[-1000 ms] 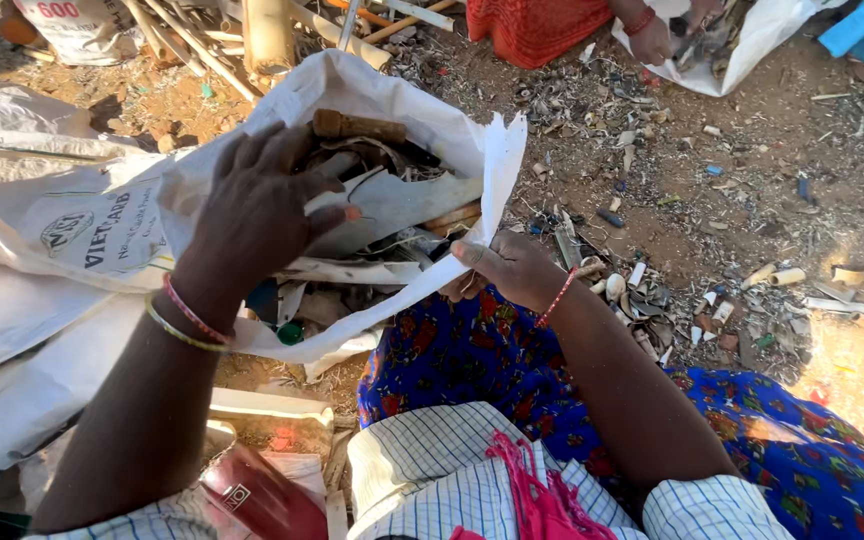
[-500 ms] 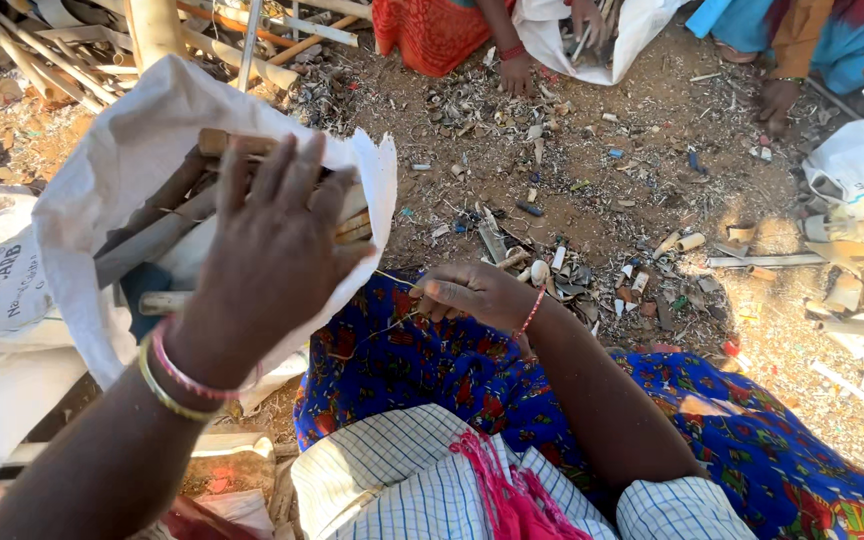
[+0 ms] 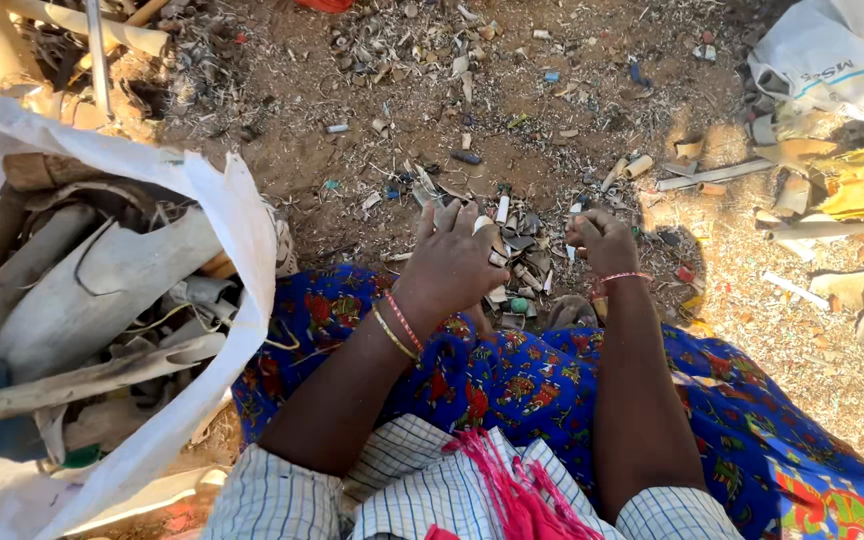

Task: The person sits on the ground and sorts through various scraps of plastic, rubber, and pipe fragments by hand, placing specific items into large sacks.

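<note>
The heap of small scrap pieces [image 3: 514,262] lay on the dirt just past the blue floral skirt [image 3: 512,385], its short tubes pointing every way, no common axis. The left hand [image 3: 455,262] pressed on it with fingers spread; half a second before, it was at the white sack [image 3: 214,290]. The right hand [image 3: 602,240] was curled narrow; whether it held anything, I cannot tell.

My left hand [image 3: 457,265] lay on the scrap pile [image 3: 517,255] in front of my lap, my right hand [image 3: 604,240] just beside it. The open sack [image 3: 222,215] of pipes [image 3: 102,290] stood to my left.
</note>
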